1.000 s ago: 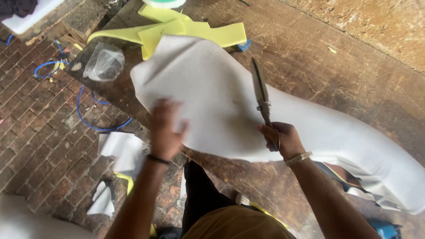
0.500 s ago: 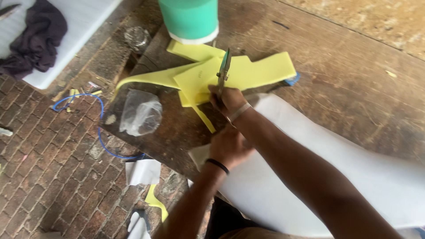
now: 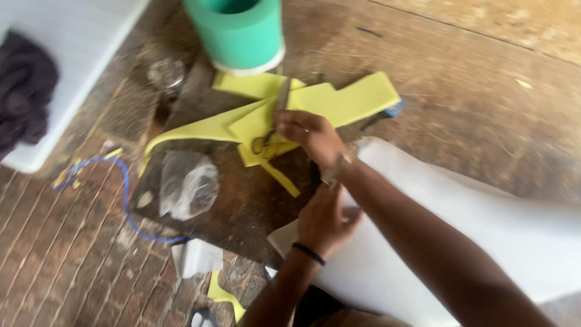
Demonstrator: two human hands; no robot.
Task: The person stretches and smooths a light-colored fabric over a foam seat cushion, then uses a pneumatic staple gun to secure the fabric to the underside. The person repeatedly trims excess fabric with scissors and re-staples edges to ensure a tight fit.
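One pair of scissors point(image 3: 273, 124) lies on the pile of yellow foam pieces point(image 3: 339, 100), blades pointing toward twelve o'clock at the green cylinder point(image 3: 242, 33) and looped handles toward six. The metal looks dull and dark, and the blur hides finer detail. The right hand point(image 3: 308, 136) rests over the handle end, fingers curled on the scissors; whether its grip is clenched or merely touching them cannot be told.

The left hand point(image 3: 324, 221) lies at six o'clock from the right, fingers flat and released, pressing on the near edge of one large white foam sheet point(image 3: 484, 236), which spreads toward four o'clock across the wooden surface point(image 3: 472, 91). A black band circles the left wrist, and a pale bracelet the right.

The yellow foam counts at least three overlapping cut pieces, plus one narrow strip trailing toward six o'clock. One crumpled clear plastic bag point(image 3: 187, 184) sits at nine o'clock from the left hand. One small glass jar point(image 3: 166, 72) stands at ten o'clock from the scissors. On the brick floor point(image 3: 60, 254) one blue cord point(image 3: 124, 191) curls, with white and yellow scraps nearby. One dark cloth point(image 3: 24, 97) lies on a white slab at the left edge.
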